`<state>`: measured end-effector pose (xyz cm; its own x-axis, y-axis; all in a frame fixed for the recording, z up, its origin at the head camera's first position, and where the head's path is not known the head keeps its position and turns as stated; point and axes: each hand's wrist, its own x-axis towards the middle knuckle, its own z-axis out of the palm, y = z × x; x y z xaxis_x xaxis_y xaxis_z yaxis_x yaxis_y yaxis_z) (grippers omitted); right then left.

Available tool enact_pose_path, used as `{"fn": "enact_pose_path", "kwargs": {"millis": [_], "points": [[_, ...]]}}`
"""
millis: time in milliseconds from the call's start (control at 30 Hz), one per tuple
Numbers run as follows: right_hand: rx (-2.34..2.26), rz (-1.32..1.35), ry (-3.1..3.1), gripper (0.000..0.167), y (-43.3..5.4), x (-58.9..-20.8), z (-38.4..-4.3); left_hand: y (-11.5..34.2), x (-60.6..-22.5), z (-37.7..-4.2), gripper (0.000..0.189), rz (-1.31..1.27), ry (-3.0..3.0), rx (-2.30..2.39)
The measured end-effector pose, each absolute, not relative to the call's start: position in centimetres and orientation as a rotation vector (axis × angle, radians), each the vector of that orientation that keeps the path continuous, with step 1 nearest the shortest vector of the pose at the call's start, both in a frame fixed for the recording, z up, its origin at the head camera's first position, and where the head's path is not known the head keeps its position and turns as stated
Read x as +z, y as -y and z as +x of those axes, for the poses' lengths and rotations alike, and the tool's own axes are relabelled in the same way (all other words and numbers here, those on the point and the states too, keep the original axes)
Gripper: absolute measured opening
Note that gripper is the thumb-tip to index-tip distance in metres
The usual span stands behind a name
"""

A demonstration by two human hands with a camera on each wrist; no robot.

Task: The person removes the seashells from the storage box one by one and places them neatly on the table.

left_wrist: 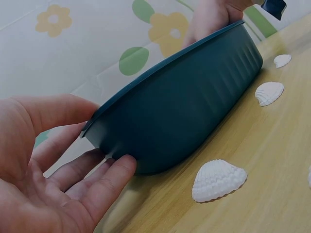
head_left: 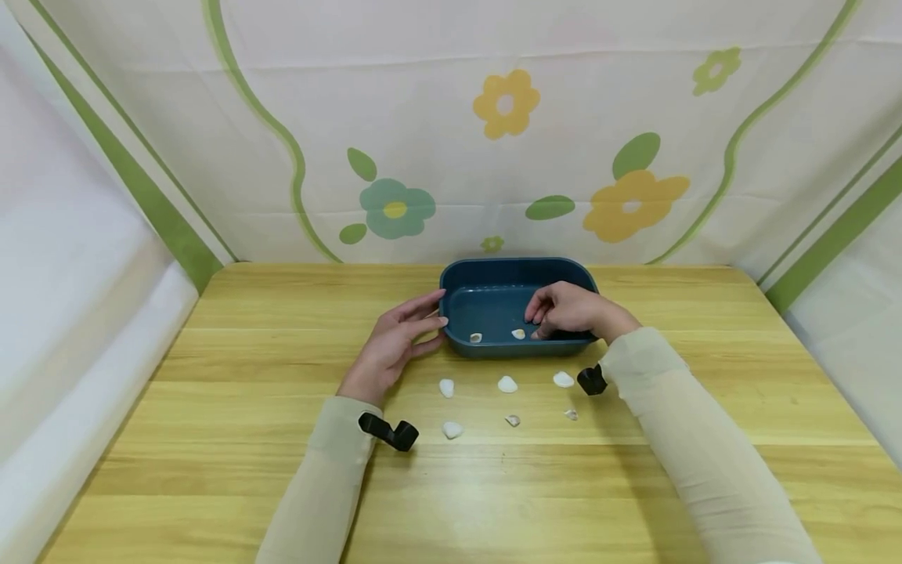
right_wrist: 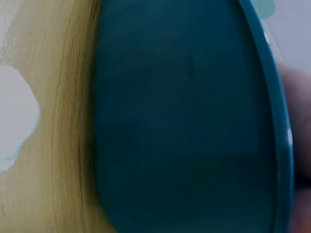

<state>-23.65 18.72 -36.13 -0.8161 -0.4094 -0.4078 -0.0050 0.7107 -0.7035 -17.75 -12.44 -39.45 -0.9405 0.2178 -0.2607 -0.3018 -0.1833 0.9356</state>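
A dark blue rectangular basin (head_left: 493, 350) stands at the back of the table. My left hand (head_left: 395, 345) is at its left end, with extended fingertips touching the rim and outer wall, as the left wrist view also shows. Inside the basin, my right hand (head_left: 567, 308) reaches down over the front wall with bent fingers and the thumb low near the floor. I cannot tell whether a shell is between them. Just left of the thumb lies a small seashell (head_left: 518, 334), and another seashell (head_left: 475, 338) is farther left. In the right wrist view the basin wall (right_wrist: 189, 116) hides most of that hand.
Several seashells lie in two rows on the wooden table (head_left: 232, 376) before the basin, among them a white shell (head_left: 447, 388), a middle shell (head_left: 507, 384) and a smaller shell (head_left: 512, 421). A flower-printed curtain (head_left: 451, 157) hangs right behind the basin.
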Motion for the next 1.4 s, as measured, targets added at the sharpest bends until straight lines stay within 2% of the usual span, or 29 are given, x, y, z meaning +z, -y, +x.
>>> {"fn": "enact_pose_path", "kwargs": {"millis": [233, 567, 1400], "points": [[-0.914, -0.367, -2.409, 0.02, -18.75, -36.43, -23.64, 12.4, -39.35, -17.76, 0.058, -0.09, -1.749, 2.182], [-0.857, -0.467, -2.5, 0.006, -18.72, -36.96, -23.53, 12.39, -39.25, -17.64, 0.058, -0.08, -1.758, 2.176], [-0.94, -0.471, -2.41, 0.007, -18.75, -37.02, -23.38, 12.33, -39.47, -17.7, 0.057, -0.1, -1.753, 2.19]]}}
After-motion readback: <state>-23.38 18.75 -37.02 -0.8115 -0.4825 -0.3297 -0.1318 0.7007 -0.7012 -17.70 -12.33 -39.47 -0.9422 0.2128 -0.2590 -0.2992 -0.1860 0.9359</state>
